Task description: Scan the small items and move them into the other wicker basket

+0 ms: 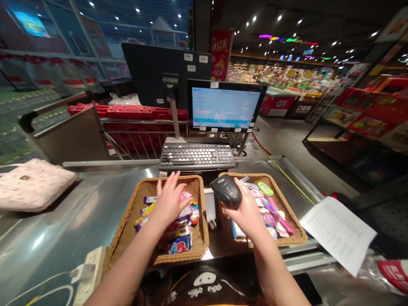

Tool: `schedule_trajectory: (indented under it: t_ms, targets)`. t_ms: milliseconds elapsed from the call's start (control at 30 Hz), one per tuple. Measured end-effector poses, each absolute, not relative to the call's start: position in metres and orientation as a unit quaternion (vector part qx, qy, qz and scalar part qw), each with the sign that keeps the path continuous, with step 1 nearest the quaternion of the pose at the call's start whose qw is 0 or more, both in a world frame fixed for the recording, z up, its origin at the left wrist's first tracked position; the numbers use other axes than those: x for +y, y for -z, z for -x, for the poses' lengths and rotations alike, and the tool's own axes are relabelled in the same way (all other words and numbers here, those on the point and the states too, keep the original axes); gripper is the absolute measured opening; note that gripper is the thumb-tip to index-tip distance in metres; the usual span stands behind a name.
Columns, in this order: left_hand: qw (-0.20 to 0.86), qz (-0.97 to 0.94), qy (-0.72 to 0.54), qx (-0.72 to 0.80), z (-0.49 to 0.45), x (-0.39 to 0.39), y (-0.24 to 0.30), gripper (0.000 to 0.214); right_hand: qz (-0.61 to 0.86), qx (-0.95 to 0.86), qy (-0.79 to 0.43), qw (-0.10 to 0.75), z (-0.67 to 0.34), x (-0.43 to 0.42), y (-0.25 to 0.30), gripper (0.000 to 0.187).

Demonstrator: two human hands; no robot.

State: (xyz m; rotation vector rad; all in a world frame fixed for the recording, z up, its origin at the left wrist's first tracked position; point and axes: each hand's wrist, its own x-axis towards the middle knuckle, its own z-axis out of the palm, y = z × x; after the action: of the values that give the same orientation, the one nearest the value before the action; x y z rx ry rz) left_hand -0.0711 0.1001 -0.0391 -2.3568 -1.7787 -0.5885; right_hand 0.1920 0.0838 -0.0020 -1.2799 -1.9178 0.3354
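Note:
My left hand (168,202) hovers over the left wicker basket (119,231), its fingers spread. Beneath it lie several small colourful packets, among them a blue packet (179,245) near the front. I cannot tell whether the fingertips touch any of them. My right hand (247,210) is wrapped round a black barcode scanner (227,190), held above the left side of the right wicker basket (301,231). That basket holds a jumble of small goods, including a purple stick-shaped item (280,216) and a green item (265,188).
Behind the baskets are a black keyboard (197,156) and a lit monitor (225,106). A pale handbag (35,185) rests on the metal counter (92,191) at left, a power strip (91,272) nearer. To the right lie a paper sheet (339,231) and a red-labelled bottle (390,272).

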Motion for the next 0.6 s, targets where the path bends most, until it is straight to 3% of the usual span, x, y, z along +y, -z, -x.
schedule_trajectory:
  t_ms: [233,600]
  targets:
    - [0.027,0.875,0.184,-0.446,-0.050,0.145,0.030,0.048,0.605,-0.663,-0.044,0.439,-0.269,0.073,-0.004,0.059]
    - [0.016,0.943,0.066,-0.326,-0.181,0.202,0.084,0.056,0.660,-0.606,0.007,0.444,-0.327,0.064,0.006,0.057]
